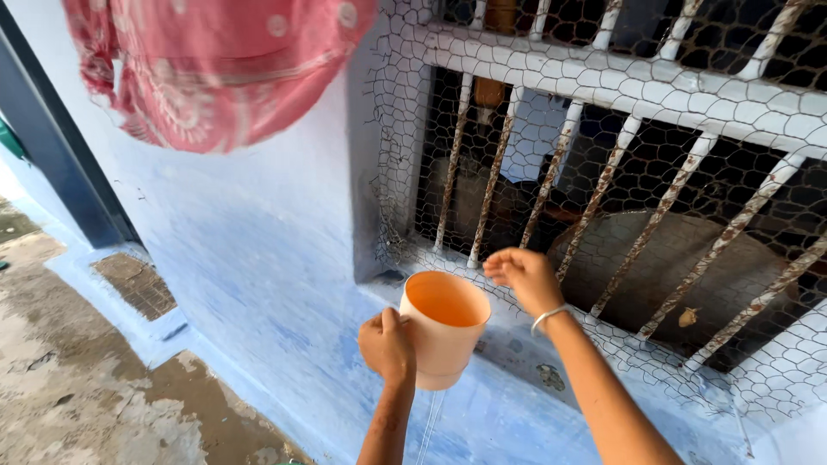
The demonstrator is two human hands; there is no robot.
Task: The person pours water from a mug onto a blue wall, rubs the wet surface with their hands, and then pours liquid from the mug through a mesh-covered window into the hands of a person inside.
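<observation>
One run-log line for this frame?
left hand: grips orange mug | right hand: open above rim | water trickling below

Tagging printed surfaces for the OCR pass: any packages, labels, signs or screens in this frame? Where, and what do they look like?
None in view: no package, label, sign or screen.
Nearest candidates, all unprinted:
Orange mug: plain plastic, held by the left hand at its handle, right hand above its rim.
Pink cloth: hanging top left, pale woven pattern only.
Barred window: white rusty bars behind wire mesh, in a blue wall.
</observation>
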